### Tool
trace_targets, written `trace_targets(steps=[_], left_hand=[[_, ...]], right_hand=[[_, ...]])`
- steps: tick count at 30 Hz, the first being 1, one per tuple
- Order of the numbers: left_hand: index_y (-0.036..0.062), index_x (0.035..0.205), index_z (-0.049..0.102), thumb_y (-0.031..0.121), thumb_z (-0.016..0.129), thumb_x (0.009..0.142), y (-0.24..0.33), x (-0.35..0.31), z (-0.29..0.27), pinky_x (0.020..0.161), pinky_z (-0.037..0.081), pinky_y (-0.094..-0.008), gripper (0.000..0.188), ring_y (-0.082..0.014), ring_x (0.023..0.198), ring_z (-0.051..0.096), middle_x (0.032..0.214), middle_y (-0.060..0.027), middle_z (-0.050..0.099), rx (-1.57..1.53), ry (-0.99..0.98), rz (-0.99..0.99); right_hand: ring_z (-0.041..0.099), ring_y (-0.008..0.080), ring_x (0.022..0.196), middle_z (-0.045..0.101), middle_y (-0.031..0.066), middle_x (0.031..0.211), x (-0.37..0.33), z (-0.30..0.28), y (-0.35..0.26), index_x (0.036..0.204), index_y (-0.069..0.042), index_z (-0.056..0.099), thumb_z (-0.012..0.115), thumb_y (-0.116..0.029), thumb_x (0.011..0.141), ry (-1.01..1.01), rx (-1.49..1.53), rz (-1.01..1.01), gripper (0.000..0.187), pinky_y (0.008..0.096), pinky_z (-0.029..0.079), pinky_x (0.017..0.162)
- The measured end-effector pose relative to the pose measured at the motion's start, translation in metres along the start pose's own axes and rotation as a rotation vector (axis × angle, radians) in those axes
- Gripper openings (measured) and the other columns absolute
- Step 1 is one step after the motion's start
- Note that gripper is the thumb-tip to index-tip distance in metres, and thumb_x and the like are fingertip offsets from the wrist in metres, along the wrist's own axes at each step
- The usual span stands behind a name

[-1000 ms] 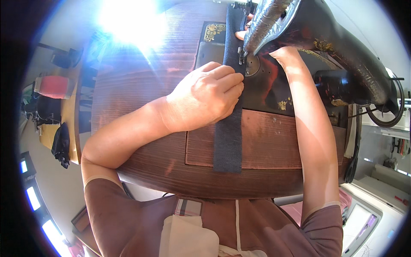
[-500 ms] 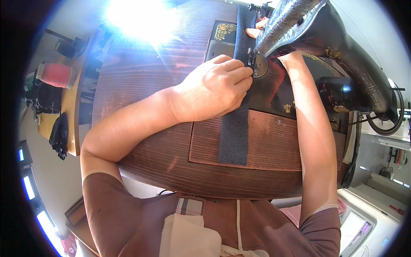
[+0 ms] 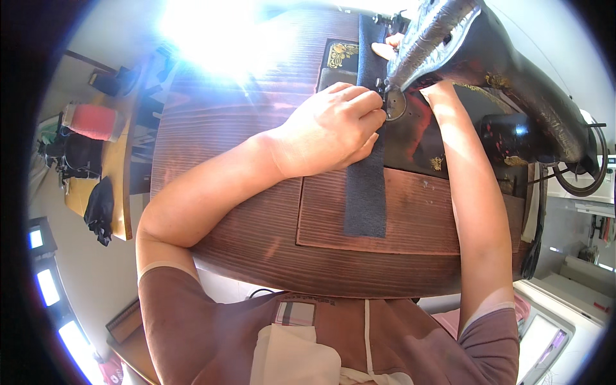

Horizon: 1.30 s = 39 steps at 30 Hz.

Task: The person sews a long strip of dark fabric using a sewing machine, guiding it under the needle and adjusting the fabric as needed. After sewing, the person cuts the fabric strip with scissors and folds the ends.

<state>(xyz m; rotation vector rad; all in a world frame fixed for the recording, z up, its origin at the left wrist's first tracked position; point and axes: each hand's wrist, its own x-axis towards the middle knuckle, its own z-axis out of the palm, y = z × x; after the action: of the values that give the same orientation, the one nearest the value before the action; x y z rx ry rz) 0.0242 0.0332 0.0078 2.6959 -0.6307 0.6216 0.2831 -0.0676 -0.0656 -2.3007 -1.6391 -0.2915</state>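
**Strip under the sewing machine**

The left hand (image 3: 333, 131) lies curled on a dark fabric strip (image 3: 367, 192), fingertips pinching it near the round plate (image 3: 394, 106) below the machine head (image 3: 449, 38). The strip runs lengthwise across the wooden table (image 3: 231, 160), its near end on the inset panel. The right hand (image 3: 387, 50) sits behind the machine, mostly hidden; its grip cannot be told.

The sewing machine (image 3: 507, 77) overhangs the right; bare wooden table (image 3: 218, 141) lies open left
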Motion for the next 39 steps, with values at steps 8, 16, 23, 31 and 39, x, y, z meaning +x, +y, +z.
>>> trace_targets(steps=[8,16,23,31,39], left_hand=[[-0.0007,0.102,0.062,0.006,0.07,0.074,-0.003,-0.001,0.005,0.086,0.051,-0.0369,0.031,-0.0272,0.093,0.061,0.098,-0.0099,0.055,-0.048,0.05,-0.013],[-0.0008,0.086,0.06,0.008,0.066,0.072,-0.009,-0.005,0.018,0.079,0.051,-0.0351,0.018,-0.0243,0.085,0.058,0.086,-0.0093,0.051,0.008,0.134,0.031],[0.0022,0.079,0.058,0.01,0.064,0.071,-0.009,-0.008,0.021,0.08,0.049,-0.0342,0.013,-0.0232,0.082,0.056,0.082,-0.0079,0.05,0.102,0.107,0.026],[0.0002,0.08,0.058,0.01,0.06,0.071,-0.004,-0.001,0.019,0.076,0.049,-0.0331,0.014,-0.0227,0.084,0.056,0.084,-0.0088,0.05,0.068,0.13,0.059],[0.0015,0.094,0.06,0.003,0.063,0.078,-0.011,-0.007,0.003,0.078,0.052,-0.0381,0.016,-0.0315,0.084,0.062,0.088,-0.0126,0.059,-0.364,0.159,-0.225]], right_hand=[[0.048,0.0228,0.117,0.054,0.0063,0.124,-0.008,0.009,0.003,0.132,-0.015,0.052,0.047,-0.028,0.097,0.023,0.872,0.116,0.038,0.036,0.036,0.106],[0.051,0.0197,0.108,0.056,0.0062,0.119,-0.018,-0.047,-0.009,0.128,-0.012,0.054,0.051,-0.028,0.096,0.082,1.091,0.357,0.035,0.0326,0.039,0.098],[0.053,0.017,0.099,0.058,0.0061,0.114,-0.004,-0.065,-0.031,0.124,-0.01,0.056,0.055,-0.028,0.095,0.094,1.135,0.424,0.034,0.0296,0.042,0.091],[0.055,0.014,0.09,0.06,0.0059,0.109,0.004,-0.081,-0.047,0.119,-0.007,0.058,0.059,-0.028,0.095,0.084,1.147,0.515,0.033,0.0262,0.045,0.084],[0.055,0.0058,0.065,0.064,0.0025,0.091,0.039,-0.073,-0.069,0.108,-0.005,0.062,0.059,-0.025,0.095,0.011,0.767,0.546,0.024,0.0159,0.048,0.065]])
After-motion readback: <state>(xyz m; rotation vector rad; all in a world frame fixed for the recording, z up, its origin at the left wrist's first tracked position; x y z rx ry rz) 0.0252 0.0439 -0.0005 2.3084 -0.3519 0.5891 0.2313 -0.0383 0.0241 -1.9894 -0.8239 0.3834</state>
